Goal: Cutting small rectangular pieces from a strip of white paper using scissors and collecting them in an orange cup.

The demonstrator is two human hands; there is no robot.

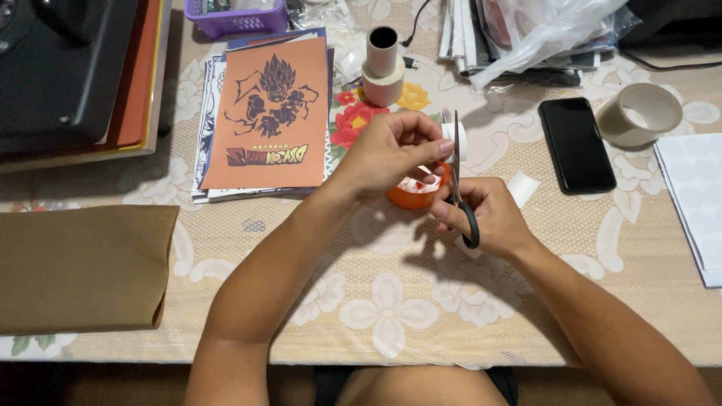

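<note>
Your left hand (pixel 391 154) pinches the orange tape roll (pixel 412 195) just above the table (pixel 376 301); your right hand (pixel 481 218) grips the black-handled scissors (pixel 460 188), blades up. Keep the strip taut and cut square near the roll. The fingers hide the blade tips and the tape end.

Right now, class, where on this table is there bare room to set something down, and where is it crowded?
Bare cloth lies between the brown paper and the forearms, and near the table edge. Another patch lies below the phone, left of the white sheets. The far edge is crowded with tape rolls, bags and prints.
</note>
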